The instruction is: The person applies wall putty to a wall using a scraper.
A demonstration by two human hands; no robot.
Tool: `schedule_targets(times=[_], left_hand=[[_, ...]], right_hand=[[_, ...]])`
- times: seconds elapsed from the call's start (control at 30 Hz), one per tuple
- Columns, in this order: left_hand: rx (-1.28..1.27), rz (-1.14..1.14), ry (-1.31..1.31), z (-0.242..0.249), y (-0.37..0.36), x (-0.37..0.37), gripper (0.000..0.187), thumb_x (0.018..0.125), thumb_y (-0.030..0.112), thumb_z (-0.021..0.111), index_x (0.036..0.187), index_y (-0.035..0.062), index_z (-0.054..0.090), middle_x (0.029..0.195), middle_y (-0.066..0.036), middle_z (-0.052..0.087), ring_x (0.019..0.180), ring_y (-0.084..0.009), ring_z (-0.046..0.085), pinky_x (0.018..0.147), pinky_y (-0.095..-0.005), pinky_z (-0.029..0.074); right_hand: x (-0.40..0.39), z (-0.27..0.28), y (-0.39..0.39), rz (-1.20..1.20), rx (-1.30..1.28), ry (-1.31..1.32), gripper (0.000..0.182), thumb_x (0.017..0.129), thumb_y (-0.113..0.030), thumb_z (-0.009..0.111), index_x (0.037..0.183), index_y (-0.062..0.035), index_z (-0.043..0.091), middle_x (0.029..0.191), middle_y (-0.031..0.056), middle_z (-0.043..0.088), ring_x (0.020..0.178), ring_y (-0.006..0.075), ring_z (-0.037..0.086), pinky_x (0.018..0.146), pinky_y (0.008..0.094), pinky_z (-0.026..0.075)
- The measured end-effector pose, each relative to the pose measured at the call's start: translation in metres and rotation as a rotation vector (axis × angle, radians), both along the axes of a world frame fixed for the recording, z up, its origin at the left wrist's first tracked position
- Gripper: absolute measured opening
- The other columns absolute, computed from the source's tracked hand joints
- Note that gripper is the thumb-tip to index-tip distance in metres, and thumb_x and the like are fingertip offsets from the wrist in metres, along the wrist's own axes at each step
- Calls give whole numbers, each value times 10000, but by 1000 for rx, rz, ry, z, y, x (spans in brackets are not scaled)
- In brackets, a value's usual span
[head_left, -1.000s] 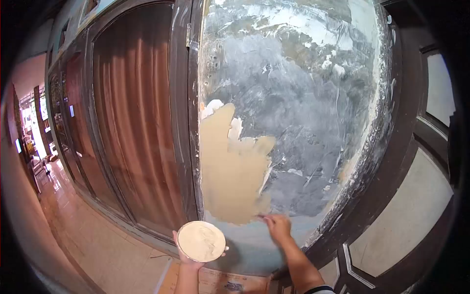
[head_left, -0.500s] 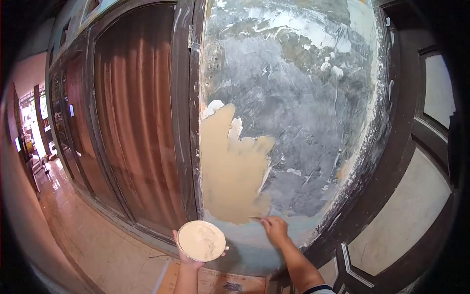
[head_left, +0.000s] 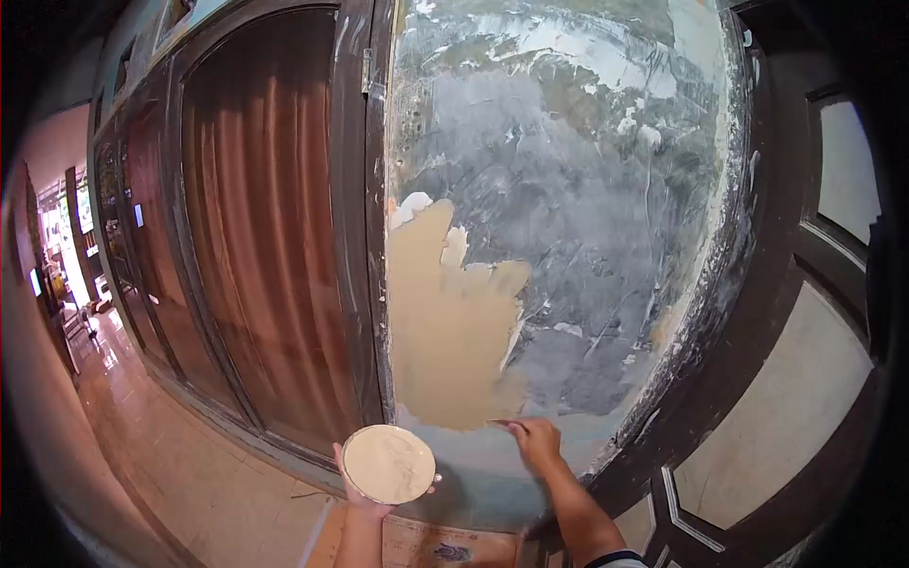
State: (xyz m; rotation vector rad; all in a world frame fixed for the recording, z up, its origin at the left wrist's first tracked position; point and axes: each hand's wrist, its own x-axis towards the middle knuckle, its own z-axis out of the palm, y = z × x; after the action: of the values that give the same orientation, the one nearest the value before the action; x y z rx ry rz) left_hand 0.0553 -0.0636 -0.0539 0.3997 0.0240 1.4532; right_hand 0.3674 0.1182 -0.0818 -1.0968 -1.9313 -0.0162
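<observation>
My left hand holds a round tub of cream-coloured putty from below, low in the view. My right hand is closed on a thin tool whose tip touches the wall at the lower edge of a beige putty patch. The patch covers the lower left of a scraped grey wall panel. The tool is mostly hidden by my fingers.
A dark wooden door frame borders the panel on the left, with a brown-curtained door beyond. Dark framed panels stand to the right. Printed cardboard lies on the tiled floor below.
My right hand has shifted only slightly along the lower edge of the beige patch. The tub in my left hand has stayed where it was.
</observation>
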Motion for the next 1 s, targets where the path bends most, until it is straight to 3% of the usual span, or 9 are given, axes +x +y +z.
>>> schedule_targets(times=[0.07, 0.17, 0.3, 0.47, 0.6, 0.67, 0.77, 0.8, 1.0], left_hand=[[23, 4, 32, 0, 0, -4, 1153, 786, 994, 390, 1508, 102, 503, 1423, -299, 583, 1135, -674, 579, 822, -773, 499], [17, 12, 35, 4, -4, -2, 1144, 793, 988, 389, 1510, 104, 501, 1441, -286, 576, 1151, -665, 576, 817, -782, 498], [48, -22, -32, -4, 0, -2, 1143, 799, 979, 400, 1527, 102, 484, 1456, -292, 563, 1178, -675, 561, 835, -809, 493], [-25, -14, -60, -6, 5, 6, 1147, 794, 982, 405, 1530, 106, 482, 1454, -305, 560, 1159, -697, 562, 845, -800, 516], [-2, -50, -53, -5, 9, 8, 1163, 782, 994, 395, 1545, 118, 467, 1447, -310, 563, 1146, -722, 551, 862, -796, 518], [-12, -50, -55, -5, 12, 9, 1167, 782, 995, 393, 1546, 116, 462, 1438, -311, 569, 1140, -720, 556, 858, -797, 517], [49, -70, -44, 3, 20, 15, 1172, 781, 996, 397, 1539, 105, 454, 1446, -313, 551, 1131, -695, 576, 846, -810, 509], [38, -77, -74, 5, 24, 18, 1177, 780, 996, 403, 1541, 100, 448, 1452, -311, 546, 1136, -694, 574, 849, -804, 512], [62, -78, -2, 23, 55, 31, 1199, 773, 996, 421, 1546, 79, 429, 1456, -304, 544, 1172, -650, 581, 874, -789, 516]], right_hand=[[12, 26, 15, -116, -2, 71, 154, 909, -231, 780, 964, -88, 791, 937, 130, 757, 877, 359, 702, 765, 454, 557], [24, 91, -5, -102, 91, 295, 129, 894, -177, 790, 939, -57, 783, 911, 140, 754, 850, 365, 697, 759, 442, 552], [22, 60, -11, -19, 134, 302, 151, 901, -196, 777, 921, -46, 782, 877, 156, 746, 817, 363, 703, 733, 449, 545], [-4, 2, -15, -4, -27, -38, 89, 902, -158, 775, 928, -74, 790, 922, 123, 761, 875, 353, 703, 791, 458, 560], [17, 54, 8, -132, 45, -7, 102, 895, -162, 789, 941, -71, 788, 937, 126, 762, 868, 333, 707, 779, 445, 556], [28, 96, 1, -93, 49, 272, 94, 883, -122, 799, 946, -53, 783, 943, 131, 762, 850, 312, 708, 766, 423, 549], [24, 142, -33, -15, 8, 337, 86, 861, -59, 802, 938, -29, 776, 940, 129, 762, 856, 301, 705, 772, 400, 539], [19, 144, -38, 61, 156, 312, 87, 842, -8, 793, 928, -19, 778, 936, 119, 763, 876, 310, 702, 809, 395, 541], [-17, 148, -89, 337, 129, 220, 218, 794, 29, 793, 1000, -44, 795, 996, 100, 779, 1014, 302, 706, 933, 398, 547]])
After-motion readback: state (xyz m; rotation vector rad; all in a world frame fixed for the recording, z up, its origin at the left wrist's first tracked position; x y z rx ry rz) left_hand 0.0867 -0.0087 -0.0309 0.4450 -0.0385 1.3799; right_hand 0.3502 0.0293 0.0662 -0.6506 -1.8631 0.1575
